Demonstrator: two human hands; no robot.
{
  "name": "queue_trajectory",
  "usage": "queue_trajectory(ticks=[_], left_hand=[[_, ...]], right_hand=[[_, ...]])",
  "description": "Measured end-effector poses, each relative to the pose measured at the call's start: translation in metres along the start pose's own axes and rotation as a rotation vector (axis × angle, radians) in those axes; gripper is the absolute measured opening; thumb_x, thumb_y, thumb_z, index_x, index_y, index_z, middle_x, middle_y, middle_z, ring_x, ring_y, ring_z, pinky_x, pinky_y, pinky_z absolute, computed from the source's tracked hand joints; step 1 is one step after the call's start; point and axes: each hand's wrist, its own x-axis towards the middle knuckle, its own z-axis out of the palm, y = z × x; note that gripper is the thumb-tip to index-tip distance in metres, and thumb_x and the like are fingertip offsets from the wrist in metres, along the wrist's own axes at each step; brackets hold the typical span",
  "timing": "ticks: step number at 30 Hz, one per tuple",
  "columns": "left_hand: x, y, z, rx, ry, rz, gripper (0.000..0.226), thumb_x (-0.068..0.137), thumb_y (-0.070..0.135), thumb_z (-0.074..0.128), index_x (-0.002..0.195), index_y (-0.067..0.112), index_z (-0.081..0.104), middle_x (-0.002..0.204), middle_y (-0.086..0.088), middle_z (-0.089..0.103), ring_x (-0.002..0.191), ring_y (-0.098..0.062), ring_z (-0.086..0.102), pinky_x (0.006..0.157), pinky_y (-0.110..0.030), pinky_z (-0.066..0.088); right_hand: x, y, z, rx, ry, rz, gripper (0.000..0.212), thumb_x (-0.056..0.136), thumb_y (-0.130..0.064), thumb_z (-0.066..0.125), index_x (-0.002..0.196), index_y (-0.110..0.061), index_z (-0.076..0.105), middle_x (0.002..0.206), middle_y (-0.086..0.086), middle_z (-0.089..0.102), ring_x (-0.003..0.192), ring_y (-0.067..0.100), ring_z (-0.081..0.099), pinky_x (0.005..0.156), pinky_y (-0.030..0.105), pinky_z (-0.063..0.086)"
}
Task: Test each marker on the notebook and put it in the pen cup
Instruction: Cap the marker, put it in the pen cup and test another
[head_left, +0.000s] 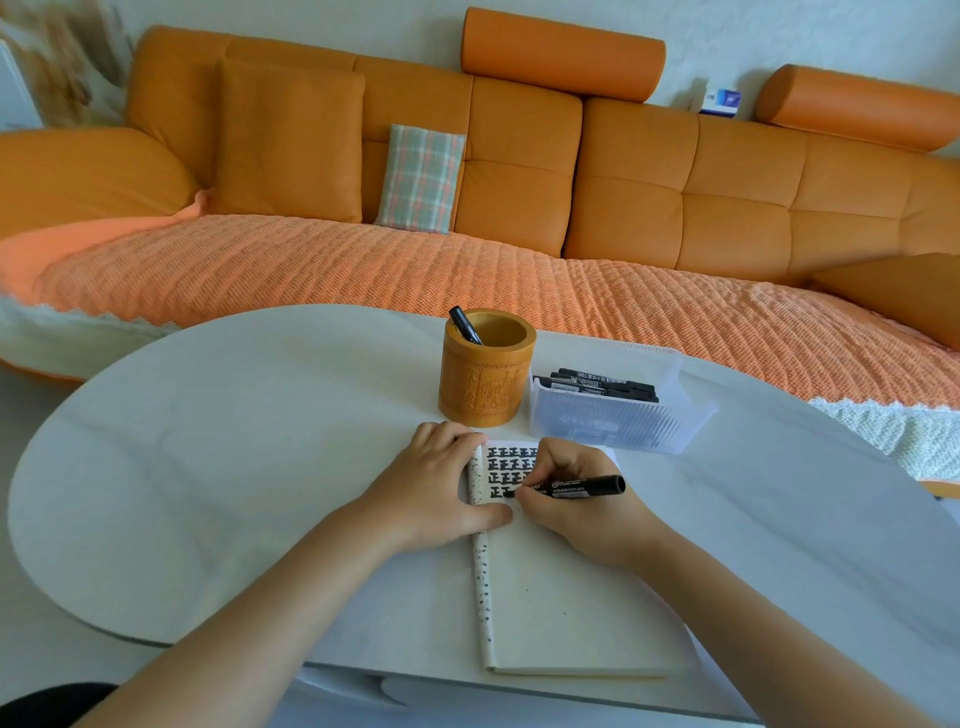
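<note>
step in hand: testing. right hand (576, 512) at centre frame, grip clamped on a black marker (576, 486), tip on the notebook (561, 597) page at the lowest row of black test marks. left hand (436, 483) lies flat, grip apart, pressing the spine edge just left of centre. a second marker (464, 323) stands in the pen cup (485, 379) above the hands. spare markers (602, 387) lie in a clear tray (608, 423) right of the cup. next, likely: lift, then a short carry up to the cup; cap not seen. white oval surface (208, 467). orange sofa (623, 208) with plaid cushion (421, 179) spans the upper frame.
</note>
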Motion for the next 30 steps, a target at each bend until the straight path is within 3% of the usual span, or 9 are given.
queue_trajectory(ticks=[6,9,13,16,21,23,26,29,30], left_hand=[[0.000,0.001,-0.001,0.001,-0.005,-0.005,0.099,0.058,0.082,0.044,0.143,0.031,0.032,0.136,0.019,0.031,0.129,-0.003,0.019,0.107,-0.028,0.030],[-0.001,0.001,-0.001,0.001,-0.014,-0.010,0.098,0.060,0.081,0.046,0.143,0.032,0.031,0.136,0.019,0.030,0.130,-0.002,0.018,0.108,-0.030,0.031],[-0.002,0.001,-0.001,-0.001,-0.002,-0.007,0.090,0.071,0.073,0.058,0.145,0.031,0.029,0.138,0.019,0.029,0.131,-0.002,0.017,0.107,-0.029,0.030],[-0.001,0.001,-0.003,0.018,-0.004,-0.001,0.090,0.075,0.071,0.059,0.148,0.030,0.026,0.142,0.017,0.028,0.134,-0.003,0.015,0.109,-0.029,0.027],[-0.003,-0.001,-0.009,-0.053,0.006,0.013,0.070,0.089,0.062,0.049,0.148,0.032,0.026,0.146,0.017,0.030,0.136,-0.001,0.017,0.110,-0.028,0.025],[-0.004,-0.004,-0.013,-0.098,0.077,-0.004,0.056,0.096,0.049,0.046,0.147,0.031,0.031,0.144,0.015,0.035,0.135,-0.002,0.022,0.109,-0.028,0.027],[-0.003,-0.012,-0.017,-0.002,0.191,-0.020,0.043,0.097,0.028,0.050,0.139,0.024,0.043,0.130,0.009,0.047,0.125,-0.010,0.036,0.101,-0.027,0.036],[-0.002,-0.018,-0.016,0.080,0.232,-0.037,0.033,0.092,0.026,0.057,0.125,0.020,0.058,0.116,0.006,0.054,0.114,-0.014,0.043,0.092,-0.025,0.039],[-0.001,-0.019,-0.015,0.097,0.232,-0.034,0.030,0.091,0.027,0.059,0.120,0.019,0.063,0.112,0.005,0.055,0.112,-0.015,0.045,0.091,-0.027,0.041]], right_hand=[[0.000,-0.001,0.000,0.023,-0.014,0.004,0.028,0.082,-0.002,0.073,0.065,-0.018,0.058,0.067,-0.015,0.065,0.059,-0.002,0.056,0.055,0.016,0.042],[0.000,0.000,0.000,0.017,-0.011,0.010,0.024,0.078,-0.009,0.071,0.065,-0.020,0.055,0.069,-0.009,0.066,0.062,0.003,0.058,0.055,0.022,0.044],[0.000,0.001,-0.001,0.044,0.032,0.032,0.025,0.080,-0.006,0.070,0.065,-0.018,0.055,0.067,-0.007,0.064,0.061,0.007,0.057,0.054,0.024,0.043],[0.000,0.001,-0.003,0.183,0.153,0.036,0.023,0.085,-0.001,0.069,0.071,-0.012,0.055,0.060,-0.004,0.057,0.052,0.008,0.046,0.050,0.022,0.036],[0.000,-0.005,-0.006,0.203,0.165,-0.026,0.014,0.088,-0.001,0.070,0.087,-0.015,0.068,0.069,-0.011,0.065,0.059,0.007,0.056,0.058,0.018,0.044],[0.002,-0.006,-0.009,0.171,0.157,-0.023,0.021,0.091,-0.001,0.066,0.094,-0.021,0.073,0.072,-0.012,0.067,0.059,0.011,0.057,0.054,0.019,0.044],[0.002,-0.006,-0.019,0.144,0.083,-0.055,0.038,0.098,0.004,0.053,0.111,-0.027,0.071,0.088,0.001,0.072,0.065,0.020,0.061,0.050,0.032,0.047],[0.002,-0.009,-0.028,0.065,-0.037,-0.082,0.068,0.090,0.024,0.034,0.129,-0.025,0.062,0.100,0.002,0.072,0.071,0.019,0.064,0.053,0.036,0.053],[0.002,-0.011,-0.031,0.103,-0.070,-0.055,0.068,0.091,0.024,0.031,0.131,-0.022,0.061,0.102,0.004,0.071,0.072,0.021,0.065,0.053,0.037,0.054]])
